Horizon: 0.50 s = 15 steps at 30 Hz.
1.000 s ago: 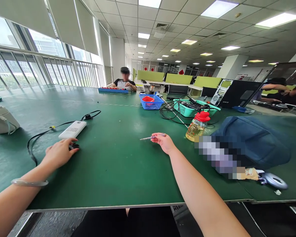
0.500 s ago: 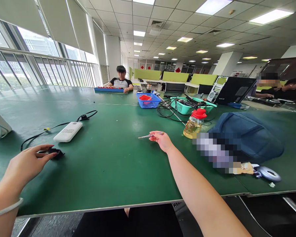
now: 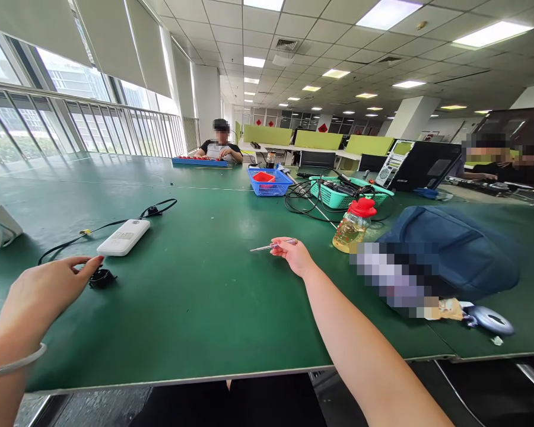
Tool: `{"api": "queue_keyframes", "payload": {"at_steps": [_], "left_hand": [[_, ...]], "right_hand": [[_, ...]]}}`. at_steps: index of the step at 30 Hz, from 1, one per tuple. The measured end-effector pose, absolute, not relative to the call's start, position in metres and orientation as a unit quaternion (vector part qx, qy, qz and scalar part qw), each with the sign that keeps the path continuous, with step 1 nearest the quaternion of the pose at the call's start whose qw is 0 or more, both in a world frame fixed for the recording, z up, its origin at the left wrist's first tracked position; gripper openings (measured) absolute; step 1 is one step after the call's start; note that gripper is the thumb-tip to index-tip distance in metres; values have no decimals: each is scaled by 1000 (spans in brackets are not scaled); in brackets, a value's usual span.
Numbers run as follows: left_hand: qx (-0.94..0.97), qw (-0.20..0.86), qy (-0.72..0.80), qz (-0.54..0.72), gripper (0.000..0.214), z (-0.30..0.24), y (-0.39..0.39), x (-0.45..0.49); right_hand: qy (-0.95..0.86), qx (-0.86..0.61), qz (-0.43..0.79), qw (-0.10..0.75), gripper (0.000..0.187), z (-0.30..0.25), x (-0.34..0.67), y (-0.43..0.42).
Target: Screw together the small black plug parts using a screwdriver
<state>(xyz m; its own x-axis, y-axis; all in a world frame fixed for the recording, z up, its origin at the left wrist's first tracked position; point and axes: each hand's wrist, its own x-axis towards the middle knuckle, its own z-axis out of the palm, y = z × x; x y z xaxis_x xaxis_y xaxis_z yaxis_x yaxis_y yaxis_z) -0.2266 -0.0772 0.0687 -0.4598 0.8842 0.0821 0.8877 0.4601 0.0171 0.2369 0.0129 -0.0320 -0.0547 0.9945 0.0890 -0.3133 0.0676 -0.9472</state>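
On the left side of the green table (image 3: 196, 320), my left hand (image 3: 47, 290) has thumb and fingers drawn close together. Their tips are just above a small black coiled object (image 3: 101, 277), whose kind I cannot make out. Whether anything is pinched between the fingertips is hidden. Further right, a thin screwdriver (image 3: 261, 248) with a slim, partly clear handle is in my right hand (image 3: 293, 255). Its metal shaft points left, low over the tabletop. Beyond my left hand lies a white power bank (image 3: 123, 237), with a black strap (image 3: 64, 245) beside it.
To the right are a red-lidded jar (image 3: 353, 228) of yellowish liquid and a dark blue bag (image 3: 454, 249). Further back stand a blue basket (image 3: 269, 187) and a green basket (image 3: 333, 196) with black cables. A person (image 3: 221, 145) sits at the far side behind a blue tray (image 3: 199, 161).
The fingers of my left hand have risen slightly and drawn together above the black object, which shows more now. My right hand still holds the screwdriver in nearly the same place.
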Motion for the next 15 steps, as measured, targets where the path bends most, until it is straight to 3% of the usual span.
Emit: {"api": "queue_keyframes", "payload": {"at_steps": [15], "left_hand": [[-556,-17,-830,36,75,42,-50,-255]], "right_hand": [[-457,-377,568,571,21,-32,237,13]]}}
